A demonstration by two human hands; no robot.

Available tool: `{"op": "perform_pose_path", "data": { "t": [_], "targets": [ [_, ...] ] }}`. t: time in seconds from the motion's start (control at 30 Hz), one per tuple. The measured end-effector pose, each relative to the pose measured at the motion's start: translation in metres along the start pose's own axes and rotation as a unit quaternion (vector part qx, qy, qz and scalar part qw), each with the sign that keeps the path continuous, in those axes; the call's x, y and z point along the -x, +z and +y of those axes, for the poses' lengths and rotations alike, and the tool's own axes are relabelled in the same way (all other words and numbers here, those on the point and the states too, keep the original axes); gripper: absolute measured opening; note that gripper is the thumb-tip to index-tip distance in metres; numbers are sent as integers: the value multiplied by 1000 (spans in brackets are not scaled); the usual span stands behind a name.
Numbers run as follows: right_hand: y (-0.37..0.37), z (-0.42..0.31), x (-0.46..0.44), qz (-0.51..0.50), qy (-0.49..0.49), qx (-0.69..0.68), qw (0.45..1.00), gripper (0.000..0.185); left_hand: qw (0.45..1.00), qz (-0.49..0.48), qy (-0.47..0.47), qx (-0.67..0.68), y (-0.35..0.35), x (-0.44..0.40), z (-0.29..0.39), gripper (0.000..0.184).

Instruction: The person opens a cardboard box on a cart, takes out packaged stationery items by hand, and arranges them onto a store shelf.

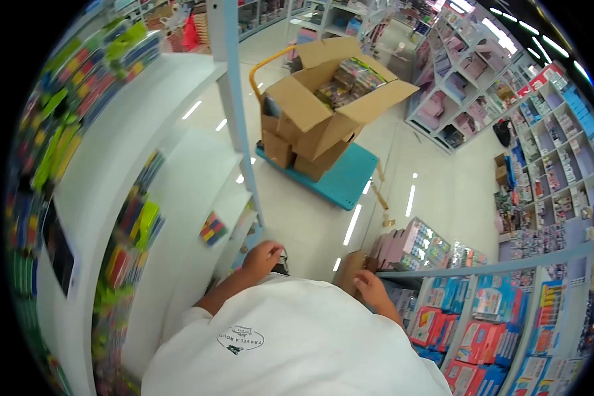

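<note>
My left hand (pixel 264 258) is low in front of me, beside the white shelf unit on the left. Its fingers are loosely bent and apart, and I see nothing in them. My right hand (pixel 371 289) hangs near a brown cardboard box (pixel 348 272) on the floor. Its fingers are slightly curled and apart, with nothing visible between them. Whether it touches the box I cannot tell. Ahead stands an open cardboard carton (pixel 308 142) filled with colourful packaged goods (pixel 351 80), on a teal platform trolley (pixel 350 178), away from both hands.
Shelves (pixel 171 218) with colourful packs rise close on my left. At my right is a rack of red and blue packages (pixel 472 330). The trolley's yellow handle (pixel 265 65) stands at its far left. White shelving (pixel 465 86) lines the aisle behind.
</note>
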State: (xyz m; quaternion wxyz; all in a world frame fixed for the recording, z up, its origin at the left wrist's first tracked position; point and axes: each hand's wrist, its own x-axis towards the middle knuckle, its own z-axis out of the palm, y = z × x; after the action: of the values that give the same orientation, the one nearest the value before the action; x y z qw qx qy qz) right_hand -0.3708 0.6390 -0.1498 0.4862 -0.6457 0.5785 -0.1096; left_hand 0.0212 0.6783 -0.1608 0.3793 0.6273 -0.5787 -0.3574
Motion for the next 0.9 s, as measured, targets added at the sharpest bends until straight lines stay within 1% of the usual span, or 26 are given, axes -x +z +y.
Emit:
{"op": "perform_pose_path", "data": {
  "t": [0.03, 0.1, 0.17, 0.2, 0.23, 0.27, 0.3, 0.33, 0.37, 0.4, 0.43, 0.47, 0.53, 0.57, 0.6, 0.63, 0.67, 0.7, 0.73, 0.8, 0.83, 0.87, 0.9],
  "targets": [
    [-18, 1, -21, 37, -18, -34, 999, 33, 999, 27, 29, 33, -3, -38, 24, 16],
    [-53, -15, -58, 104, -46, -93, 989, 26, 979, 88, 165, 79, -7, -110, 67, 13],
    [-88, -40, -88, 172, -62, -21, 983, 23, 961, 108, 244, 76, -19, -166, 114, 10],
    [-95, -59, -97, 172, -50, -20, 984, 23, 951, 108, 275, 97, -24, -188, 136, 11],
    [-100, -86, -110, 201, -68, -120, 970, 20, 938, 112, 307, 113, -30, -210, 154, 11],
    [-103, -111, -121, 229, -88, -219, 944, 18, 940, 109, 304, 113, -35, -229, 170, 11],
    [-105, -132, -130, 229, -86, -222, 944, 18, 931, 131, 327, 95, -38, -246, 183, 14],
    [-107, -152, -138, 216, -107, -216, 946, 17, 921, 154, 349, 77, -41, -264, 193, 18],
    [-111, -169, -146, 201, -127, -209, 949, 16, 922, 153, 347, 76, -43, -282, 199, 18],
    [-116, -184, -154, 198, -123, -210, 949, 16, 921, 176, 346, 29, -44, -298, 203, 23],
    [-121, -198, -162, 195, -133, -160, 959, 15, 918, 198, 343, -19, -43, -313, 203, 28],
    [-126, -209, -171, 189, -145, -108, 965, 14, 920, 198, 337, -21, -39, -327, 201, 28],
    [-137, -223, -193, 182, -152, -107, 966, 14, 932, 221, 260, -120, -29, -355, 192, 42],
    [-144, -227, -205, 180, -161, -105, 965, 13, 934, 223, 250, -123, -23, -366, 188, 42],
    [-154, -229, -219, 169, -160, -106, 967, 13, 924, 233, 229, -199, -18, -377, 186, 42],
    [-165, -231, -235, 177, -195, -96, 960, 13, 908, 241, 206, -274, -15, -387, 184, 43],
    [-178, -232, -253, 185, -231, -88, 951, 13, 908, 244, 195, -280, -12, -397, 181, 43],
    [-191, -234, -272, 205, -233, -87, 947, 13, 929, 120, 116, -331, -18, -402, 190, 40],
    [-205, -238, -292, 191, -234, -89, 949, 13, 928, -8, 34, -371, -18, -406, 195, 38],
    [-237, -250, -333, 216, -269, -124, 931, 13, 923, -8, -1, -385, -12, -415, 190, 37],
    [-254, -257, -356, 203, -271, -126, 932, 13, 917, -10, -21, -398, -10, -418, 188, 35],
    [-270, -262, -378, 195, -303, -93, 928, 14, 916, -7, -33, -400, -8, -419, 185, 35],
    [-285, -268, -398, 186, -332, -61, 923, 16, 918, 27, -17, -395, -6, -417, 181, 33]
  ]
}}
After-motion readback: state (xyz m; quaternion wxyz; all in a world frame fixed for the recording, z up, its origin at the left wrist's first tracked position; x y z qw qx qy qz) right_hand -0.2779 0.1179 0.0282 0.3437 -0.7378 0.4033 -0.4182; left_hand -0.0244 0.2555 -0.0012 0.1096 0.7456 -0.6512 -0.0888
